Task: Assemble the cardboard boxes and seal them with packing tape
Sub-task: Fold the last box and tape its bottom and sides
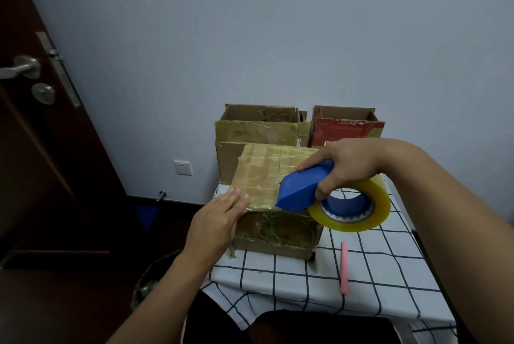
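1. The right hand (345, 165) grips the blue tape dispenser (300, 190), fingers curled round its body, with the yellow tape roll (358, 204) hanging off the near side. Its nose sits at the right part of the box's top. If the nose lifts off the cardboard mid-pull, the tape probably bridges the gap and wrinkles instead of sticking flat.

2. The left hand (219, 218) lies flat, fingers straight, pressing the near left corner of the closed box (267, 177), which stands on the checked tablecloth (389, 274) at the middle of the table. It holds only one corner, so a hard tug on the dispenser could swing or slide the box across the cloth.

3. The cloth hangs loose over the table edge; it may bunch or creep under a sliding box and carry the pink pen (344, 268) with it.

4. The top already carries many glossy strips. Fresh tape laid on old tape likely grips worse than on bare cardboard, and a crooked strip may miss the flap seam.

5. The left fingertips rest near the dispenser's front edge. Whether a cutting blade is exposed there I cannot tell, but a quick stroke toward that hand risks a nick.

6. Two open boxes, one brown (261, 127) and one red (347, 129), stand just behind; a shove could knock them against the wall.
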